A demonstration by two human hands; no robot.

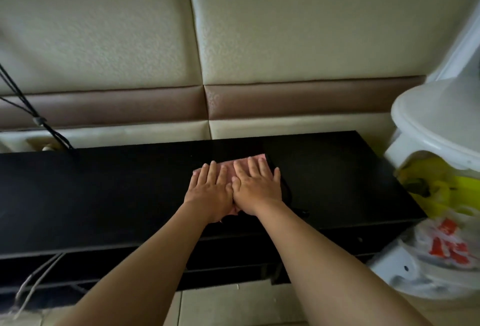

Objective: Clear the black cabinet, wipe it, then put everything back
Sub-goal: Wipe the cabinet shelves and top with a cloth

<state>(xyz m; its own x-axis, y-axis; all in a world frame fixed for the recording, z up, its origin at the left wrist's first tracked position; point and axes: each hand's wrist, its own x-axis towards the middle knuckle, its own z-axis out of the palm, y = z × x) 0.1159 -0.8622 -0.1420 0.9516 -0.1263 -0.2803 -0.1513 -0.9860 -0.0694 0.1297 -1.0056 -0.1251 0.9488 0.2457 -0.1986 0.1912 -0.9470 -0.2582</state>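
Left hand (pixel 210 193), right hand (pixel 255 190) press pink cloth (pixel 257 157) on black cabinet (pixel 104 195).

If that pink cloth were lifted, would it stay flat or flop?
Probably flop: the pink cloth lies thin and flat under the left hand and right hand. Likely light. It should slide easily on the smooth black cabinet.

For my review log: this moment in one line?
step: wipe | left hand, right hand: pressing pink cloth | on black cabinet
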